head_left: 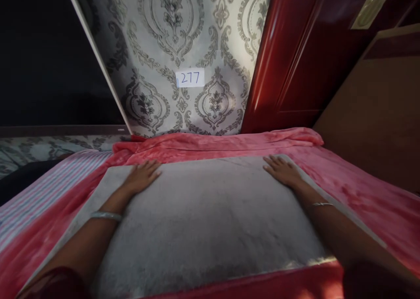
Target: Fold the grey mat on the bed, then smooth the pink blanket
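Grey plush pillow (pixel 210 220) is pressed at its far corners by the flat, open left hand (pixel 142 176) and right hand (pixel 282 170), nothing gripped; it could be slid askew on the slippery red blanket (pixel 354 181) by uneven pressure.

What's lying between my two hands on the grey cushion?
Nothing: the head view shows only bare grey cushion between the left hand and the right hand, both resting flat near its far corners.

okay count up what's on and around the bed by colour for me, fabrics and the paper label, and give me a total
Grey: 1, the grey plush cloth, with the left hand and right hand flat on it
Red/pink: 1, the pink blanket
Striped: 1, the striped sheet
White: 1, the paper label reading 277
Total: 4
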`<state>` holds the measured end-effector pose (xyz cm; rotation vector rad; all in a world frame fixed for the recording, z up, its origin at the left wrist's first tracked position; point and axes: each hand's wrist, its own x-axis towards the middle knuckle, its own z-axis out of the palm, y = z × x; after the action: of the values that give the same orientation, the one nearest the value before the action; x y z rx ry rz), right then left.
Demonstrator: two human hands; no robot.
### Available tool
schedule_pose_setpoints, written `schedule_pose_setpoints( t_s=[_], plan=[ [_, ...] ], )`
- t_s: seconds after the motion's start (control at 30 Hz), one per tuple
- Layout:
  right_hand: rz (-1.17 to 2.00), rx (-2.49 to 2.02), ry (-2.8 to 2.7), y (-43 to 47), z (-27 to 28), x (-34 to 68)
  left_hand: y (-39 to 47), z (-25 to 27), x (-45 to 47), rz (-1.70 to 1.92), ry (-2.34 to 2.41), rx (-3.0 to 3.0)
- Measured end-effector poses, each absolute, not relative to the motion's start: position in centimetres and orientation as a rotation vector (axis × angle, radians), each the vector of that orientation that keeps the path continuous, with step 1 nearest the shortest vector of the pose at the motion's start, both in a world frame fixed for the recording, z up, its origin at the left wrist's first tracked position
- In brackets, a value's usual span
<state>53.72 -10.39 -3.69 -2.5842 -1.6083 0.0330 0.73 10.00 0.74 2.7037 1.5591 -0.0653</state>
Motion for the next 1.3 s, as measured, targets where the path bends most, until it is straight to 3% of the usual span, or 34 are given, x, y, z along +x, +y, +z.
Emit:
schedule_pose_setpoints(
  t_s=[0.13, 0.37, 0.67, 0.8, 1.0, 1.3],
  plan=[
    [0.031, -2.653, -1.352, -12.5, -5.3, 58.8, 12.2, -0.1, -4.1, 0.012, 1.775, 2.572],
    [0.028, -2.626, -1.284, -12.6, -6.5, 59.7, 12.2, -0.9, -4.1, 0.084, 1.785, 2.602],
    [0.049, -2.731, -1.179, -13.4, -2.9, 54.7, 10.2, 1.7, -2.5, -0.068, 1.804, 2.516],
    [-0.016, -2.590, -1.524, -16.1, -2.2, 48.2, 6.5, 2.7, -1.6, -0.005, 1.723, 2.558],
    [0.039, -2.274, -2.085, -21.6, -3.6, 40.0, -4.0, 1.1, -2.4, -0.071, 1.037, 2.899],
    [0.021, -2.707, -1.670, -26.3, -3.9, 45.6, -6.7, -1.5, -6.0, -0.006, 1.429, 2.829]
  ],
)
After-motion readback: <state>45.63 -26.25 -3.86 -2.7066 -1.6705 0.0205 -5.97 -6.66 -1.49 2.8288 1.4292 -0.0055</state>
